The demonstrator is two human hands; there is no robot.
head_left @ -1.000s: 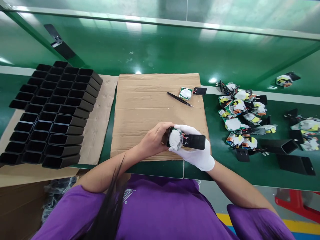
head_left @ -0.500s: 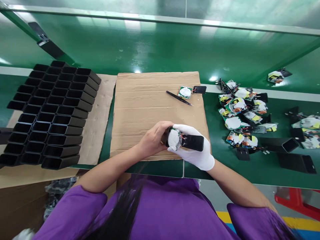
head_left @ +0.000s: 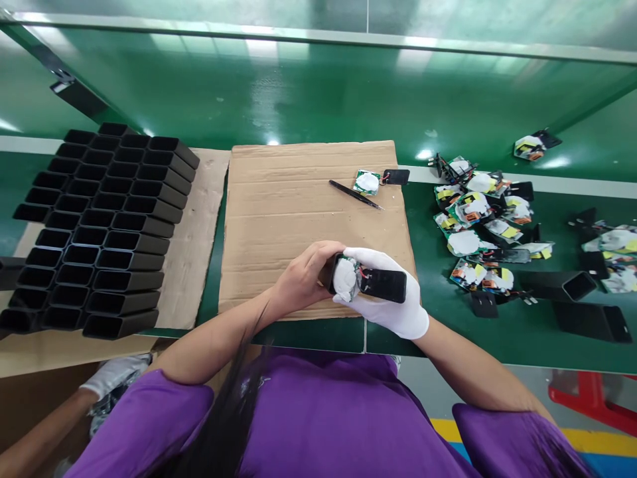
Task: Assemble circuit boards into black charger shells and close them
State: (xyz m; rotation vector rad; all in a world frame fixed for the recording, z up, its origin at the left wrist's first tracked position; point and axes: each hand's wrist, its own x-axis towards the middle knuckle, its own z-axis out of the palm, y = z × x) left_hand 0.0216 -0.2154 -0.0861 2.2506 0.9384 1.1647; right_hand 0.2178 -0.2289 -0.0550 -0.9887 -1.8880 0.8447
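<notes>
My bare left hand is wrapped round a black rectangular case, most of it hidden by the fingers. In my white-gloved right hand lies a circuit board coated with white filler. The board sits at the mouth of the case; how far it is inside cannot be made out. Red wires join it to a black end cap, which rests flat on the right palm. Both hands meet low over the front of the cardboard sheet.
A black tweezers-like tool and another board with cap lie on the cardboard. Many upright black cases stand left. Boards are piled right, near two loose cases. Another person's gloved hand reaches into a box lower left.
My hands and the parts in them have hardly moved. Another person's gloved hand and forearm have come in at the lower left.
</notes>
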